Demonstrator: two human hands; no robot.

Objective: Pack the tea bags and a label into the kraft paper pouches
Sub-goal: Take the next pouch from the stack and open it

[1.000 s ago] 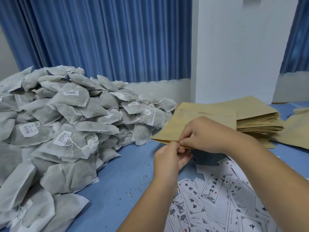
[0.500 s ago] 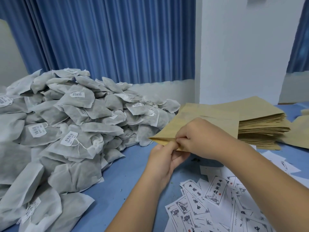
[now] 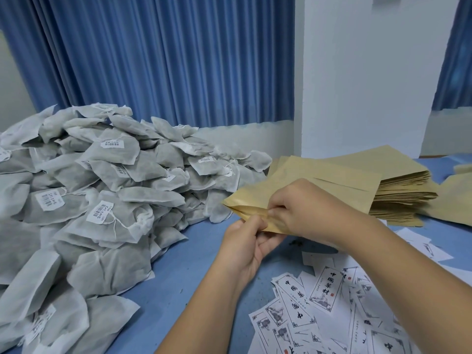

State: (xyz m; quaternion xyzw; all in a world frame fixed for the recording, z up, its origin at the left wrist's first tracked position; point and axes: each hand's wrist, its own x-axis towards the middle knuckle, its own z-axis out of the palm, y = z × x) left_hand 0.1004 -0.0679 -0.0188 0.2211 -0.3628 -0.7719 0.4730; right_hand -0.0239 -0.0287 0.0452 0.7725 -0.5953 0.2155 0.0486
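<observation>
Left hand (image 3: 245, 241) pinches lower lip of kraft pouch (image 3: 252, 198) mouth, thumb on top; right hand (image 3: 304, 208) pinches upper lip, fingers curled. Pouch held just above blue table (image 3: 178, 277), mouth slightly parted, facing 7 o'clock. Tea bag pile (image 3: 102, 200) at 9 o'clock of hands, pouch stack (image 3: 398, 190) at 2 o'clock, labels (image 3: 324, 297) loose at 5 o'clock

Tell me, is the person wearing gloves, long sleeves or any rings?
No gloves. The left hand and the right hand are both bare. Both forearms are bare too, all the way to the picture's edge, so no sleeves show. No ring, watch or bracelet shows on the sides facing the camera.
</observation>
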